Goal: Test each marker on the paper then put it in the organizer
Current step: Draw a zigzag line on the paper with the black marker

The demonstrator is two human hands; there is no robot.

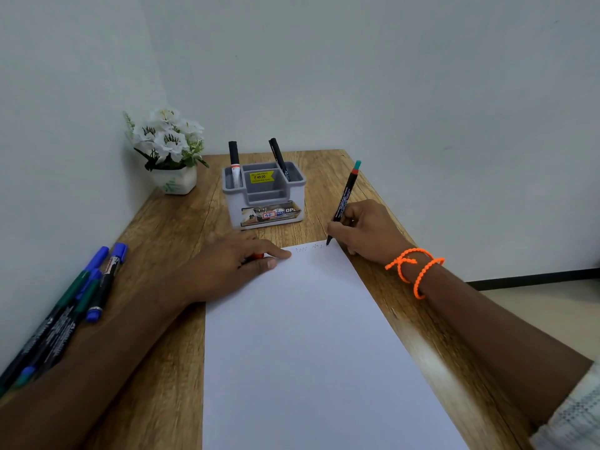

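A white sheet of paper lies on the wooden desk. Loose markers lie at the near left edge. The left hand rests on the paper's far left corner, its grip curled over a red cap. The right hand pinches a black marker, its tip on the paper's far edge. Beyond stands the grey organizer, holding two markers.

I see the white paper lying flat on the wood with faint scribbles along its far edge, a black marker with a teal end tilted tip-down on its far right corner, and the grey organizer beyond holding two black markers upright.
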